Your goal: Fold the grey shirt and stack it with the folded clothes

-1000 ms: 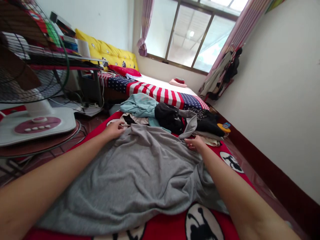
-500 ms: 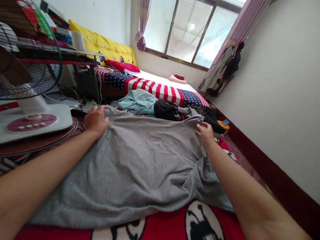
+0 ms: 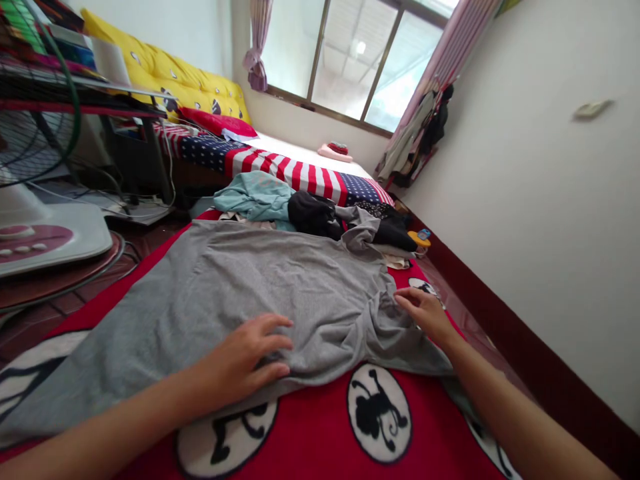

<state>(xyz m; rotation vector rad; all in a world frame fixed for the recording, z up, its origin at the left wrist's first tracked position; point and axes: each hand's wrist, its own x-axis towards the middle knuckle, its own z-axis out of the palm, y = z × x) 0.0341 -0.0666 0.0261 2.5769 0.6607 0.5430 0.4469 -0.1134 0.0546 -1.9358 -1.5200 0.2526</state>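
A grey knit garment, which looks like a shirt, lies spread on a red blanket with cartoon figures in white ovals. Its right side is bunched into folds, while the left part lies flatter. My left hand is over the garment's near edge, fingers spread and holding nothing. By the folds on the right is my right hand, its fingers stretched toward the cloth and slightly apart. Whether its fingertips touch the fabric I cannot tell.
Behind the garment lie a light blue cloth and black clothes. A fan stands at left beside a desk. A bed with a flag-patterned cover is under the window; a white wall rises at right.
Both hands have let go of the garment's far corners and come back nearer. My left hand has moved right and toward me; my right has dropped to the folds. The view has shifted right.
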